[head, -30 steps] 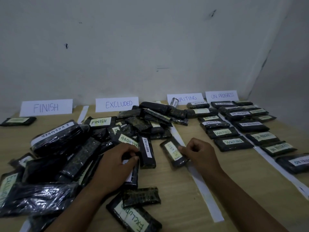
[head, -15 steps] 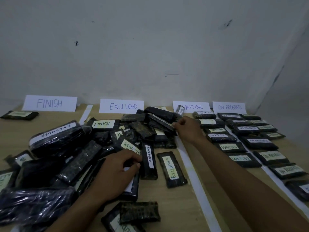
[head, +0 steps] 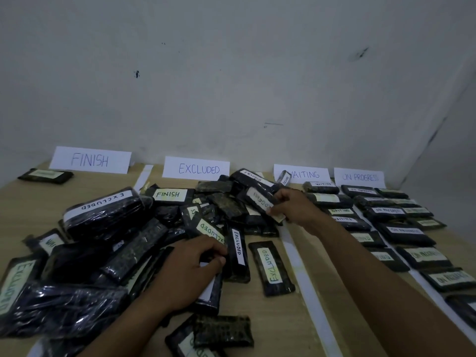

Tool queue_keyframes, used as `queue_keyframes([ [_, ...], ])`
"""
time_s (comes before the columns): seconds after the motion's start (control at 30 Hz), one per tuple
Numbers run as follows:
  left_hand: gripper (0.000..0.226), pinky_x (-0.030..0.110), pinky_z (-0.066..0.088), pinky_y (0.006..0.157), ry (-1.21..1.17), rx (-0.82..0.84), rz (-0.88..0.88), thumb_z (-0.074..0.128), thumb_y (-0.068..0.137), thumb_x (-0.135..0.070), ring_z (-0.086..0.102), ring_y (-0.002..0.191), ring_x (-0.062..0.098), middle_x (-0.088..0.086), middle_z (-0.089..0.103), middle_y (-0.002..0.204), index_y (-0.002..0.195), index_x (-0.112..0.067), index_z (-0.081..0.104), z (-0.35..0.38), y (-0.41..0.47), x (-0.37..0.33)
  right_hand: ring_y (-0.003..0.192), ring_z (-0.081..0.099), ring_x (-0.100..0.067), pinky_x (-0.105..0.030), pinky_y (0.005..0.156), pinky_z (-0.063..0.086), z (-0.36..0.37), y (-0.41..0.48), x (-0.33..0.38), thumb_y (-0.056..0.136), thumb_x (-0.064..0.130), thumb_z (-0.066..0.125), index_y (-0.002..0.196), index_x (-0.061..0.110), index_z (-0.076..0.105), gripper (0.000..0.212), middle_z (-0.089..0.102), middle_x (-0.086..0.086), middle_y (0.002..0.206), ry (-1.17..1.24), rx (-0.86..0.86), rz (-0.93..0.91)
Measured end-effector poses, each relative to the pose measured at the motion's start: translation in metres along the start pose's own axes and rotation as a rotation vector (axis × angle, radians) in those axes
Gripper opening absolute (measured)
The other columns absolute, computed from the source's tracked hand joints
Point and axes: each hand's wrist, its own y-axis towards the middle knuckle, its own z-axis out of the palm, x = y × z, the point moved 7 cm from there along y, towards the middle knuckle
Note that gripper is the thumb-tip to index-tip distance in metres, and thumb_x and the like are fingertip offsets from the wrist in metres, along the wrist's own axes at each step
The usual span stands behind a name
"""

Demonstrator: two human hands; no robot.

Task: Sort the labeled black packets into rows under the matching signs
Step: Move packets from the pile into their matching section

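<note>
- head view: right hand (head: 292, 208) pinches the near end of a packet (head: 258, 199) on the far side of the heap (head: 123, 243); label partly covered, we read "OGRES", so probably ON PROGRESS
- left hand (head: 190, 265) curls over a white-label packet (head: 210, 288) at the heap's near edge; its text is hidden
- we'd lift clear before moving sideways so neighbours don't drag; check the full label once free; then carry over the WAITING row (head: 343, 224) to the ON PROGRESS row (head: 404, 231) under the ON PROGRESS sign (head: 359, 177)
- pinched packet is well apart from the left hand, resting on the heap, not the bench (head: 270, 318)
</note>
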Motion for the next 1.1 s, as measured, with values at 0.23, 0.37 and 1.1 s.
queue_keyframes([
  [0.23, 0.016, 0.008, 0.041, 0.071, 0.105, 0.045, 0.121, 0.066, 0.086, -0.021, 0.06, 0.086, -0.002, -0.023, 0.063, 0.09, 0.088, -0.036, 0.066, -0.002, -0.002, -0.02, 0.084, 0.07, -0.023, -0.034, 0.056, 0.054, -0.024, -0.063, 0.014, 0.071, -0.015, 0.069, 0.116, 0.016, 0.053, 0.057, 0.072, -0.006, 0.103, 0.366, -0.019, -0.144],
  [0.37, 0.008, 0.012, 0.044, 0.067, 0.157, 0.091, 0.239, 0.058, 0.084, -0.033, 0.059, 0.082, -0.002, -0.02, 0.061, 0.086, 0.09, -0.036, 0.064, 0.01, 0.002, -0.056, 0.079, 0.066, -0.029, -0.039, 0.063, 0.052, -0.067, -0.099, 0.001, 0.066, -0.012, 0.061, 0.106, 0.014, 0.056, 0.048, 0.072, -0.006, 0.085, 0.447, -0.149, -0.138],
  [1.1, 0.016, 0.025, 0.043, 0.07, 0.289, 0.442, 0.566, 0.048, 0.086, -0.042, 0.046, 0.088, 0.003, -0.017, 0.045, 0.101, 0.098, -0.034, 0.055, 0.259, 0.049, -0.141, 0.084, 0.065, -0.033, -0.041, 0.06, 0.059, -0.384, -0.151, -0.227, 0.077, -0.009, 0.071, 0.134, 0.011, 0.042, 0.066, 0.055, -0.015, 0.111, 0.33, -1.022, 0.292],
])
